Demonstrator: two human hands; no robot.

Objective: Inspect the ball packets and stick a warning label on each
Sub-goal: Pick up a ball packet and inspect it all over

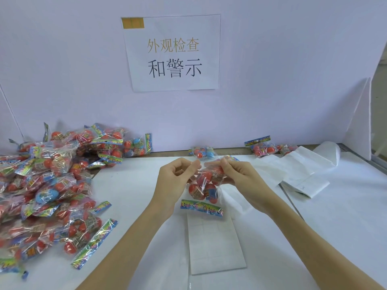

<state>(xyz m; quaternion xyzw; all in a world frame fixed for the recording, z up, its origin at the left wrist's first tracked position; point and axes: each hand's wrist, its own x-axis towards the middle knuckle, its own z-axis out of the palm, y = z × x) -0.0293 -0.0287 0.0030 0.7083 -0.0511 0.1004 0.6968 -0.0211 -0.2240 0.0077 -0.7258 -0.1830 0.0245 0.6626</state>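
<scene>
A clear packet of red balls with a rainbow header card hangs upside down above the table centre. My right hand grips its upper end. My left hand pinches the packet's top left edge with thumb and forefinger; whether a small clear label sits between those fingers I cannot tell. A white label sheet lies flat on the table just below the packet. A big pile of ball packets covers the left side of the table.
Loose packets lie along the back wall. Used white backing sheets are heaped at the right. A paper sign hangs on the white back wall. A white partition stands at the right edge.
</scene>
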